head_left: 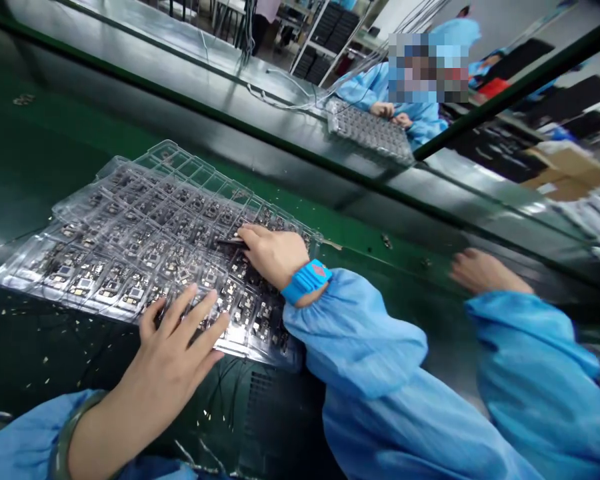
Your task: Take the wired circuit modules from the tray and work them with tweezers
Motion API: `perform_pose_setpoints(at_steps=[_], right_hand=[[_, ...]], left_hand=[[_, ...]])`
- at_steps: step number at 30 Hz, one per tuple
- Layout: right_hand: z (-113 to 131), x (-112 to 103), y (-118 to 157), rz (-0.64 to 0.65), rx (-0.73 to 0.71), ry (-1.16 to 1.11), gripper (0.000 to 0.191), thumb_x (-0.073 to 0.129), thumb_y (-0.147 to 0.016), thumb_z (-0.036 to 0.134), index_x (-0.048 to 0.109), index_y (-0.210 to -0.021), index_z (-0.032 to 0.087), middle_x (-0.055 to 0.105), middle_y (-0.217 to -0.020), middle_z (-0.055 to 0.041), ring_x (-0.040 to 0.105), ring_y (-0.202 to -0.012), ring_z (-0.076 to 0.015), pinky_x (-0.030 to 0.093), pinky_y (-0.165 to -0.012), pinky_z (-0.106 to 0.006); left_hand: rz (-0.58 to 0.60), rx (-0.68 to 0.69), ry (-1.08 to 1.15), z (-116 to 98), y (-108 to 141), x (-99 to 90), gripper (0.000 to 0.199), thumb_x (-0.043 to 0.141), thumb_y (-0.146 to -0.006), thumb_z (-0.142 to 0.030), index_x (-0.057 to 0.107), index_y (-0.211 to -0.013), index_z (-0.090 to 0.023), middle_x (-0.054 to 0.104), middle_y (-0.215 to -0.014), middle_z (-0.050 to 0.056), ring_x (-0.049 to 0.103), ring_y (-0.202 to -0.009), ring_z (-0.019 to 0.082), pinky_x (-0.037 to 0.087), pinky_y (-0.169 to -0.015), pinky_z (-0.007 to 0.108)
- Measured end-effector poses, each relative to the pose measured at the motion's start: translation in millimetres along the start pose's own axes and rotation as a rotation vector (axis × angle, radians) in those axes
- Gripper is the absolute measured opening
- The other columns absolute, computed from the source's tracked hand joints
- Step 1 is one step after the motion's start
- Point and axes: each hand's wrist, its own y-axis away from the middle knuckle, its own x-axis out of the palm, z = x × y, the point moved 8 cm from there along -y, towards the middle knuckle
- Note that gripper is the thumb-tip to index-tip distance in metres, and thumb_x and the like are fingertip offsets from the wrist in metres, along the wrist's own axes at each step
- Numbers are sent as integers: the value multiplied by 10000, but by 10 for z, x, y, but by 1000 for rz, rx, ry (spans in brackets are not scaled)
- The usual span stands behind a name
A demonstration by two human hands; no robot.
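Observation:
My left hand (175,360) lies with fingers spread over the near edge of a clear plastic tray (17,273). Small circuit boards (113,287) sit in rows in the tray's pockets. More clear trays (167,150) overlap it at the back, set at an angle. My right hand (275,253), with a blue wristband (306,280), is closed over the tray's right half. A dark, slim tool that looks like tweezers (231,243) sticks out leftward from its fingers. The tool's tip is low over the boards; whether it touches one I cannot tell.
At the right a co-worker's hand (487,272) and blue sleeve reach over the green bench (405,320). Small parts (387,241) and light scraps lie scattered on it. Beyond a metal ledge (290,127), another person in blue handles a filled tray (370,130). Cardboard (570,170) stands far right.

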Motion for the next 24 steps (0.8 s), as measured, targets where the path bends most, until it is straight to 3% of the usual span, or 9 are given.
perform_pose_setpoints(at_steps=[4,10,14,18,22,24], right_hand=[[-55,-13,-43,22,36,-86,322,440,-916,350,600,-1168,230,594,-1304,-50,692,-929,-249,546,-693,-351],[-245,-10,-125,-64,94,-161,295,455,-905,289,620,-1148,262,646,-1235,-8,669,-1004,-212,524,-774,-306],[-277,59,-38,-98,170,-190,291,434,-915,323,636,-1121,287,702,-1128,10,685,-950,-209,520,-725,-299],[-259,19,-22,-95,106,-199,287,447,-906,300,643,-1117,288,682,-1171,7,684,-958,-213,521,-715,-302],[-709,-339,-243,-316,248,-187,280,502,-861,346,710,-1003,224,750,-958,-48,706,-870,-218,489,-636,-257],[-965,-462,-457,-377,333,-181,495,387,-851,457,731,-901,106,748,-828,-86,704,-856,-199,420,-564,-216]], left_hand=[[-4,-36,35,-2,19,39,301,565,-887,-335,618,-1182,-300,593,-1323,39,460,-1266,306,156,-1072,510],[-24,-51,46,1,13,41,321,598,-863,-347,623,-1178,-292,596,-1320,44,473,-1260,302,118,-1099,510],[-14,-27,30,-19,25,46,361,599,-855,-390,610,-1199,-280,581,-1336,58,461,-1273,316,115,-1102,525],[7,-34,30,-16,38,53,390,580,-858,-435,599,-1216,-283,570,-1349,53,453,-1279,319,99,-1107,532],[2,-28,24,-24,40,47,389,576,-859,-440,604,-1214,-283,578,-1339,57,458,-1274,319,87,-1113,533],[-4,-37,33,-17,41,49,385,580,-857,-436,604,-1212,-288,581,-1336,54,458,-1274,312,84,-1117,525]])
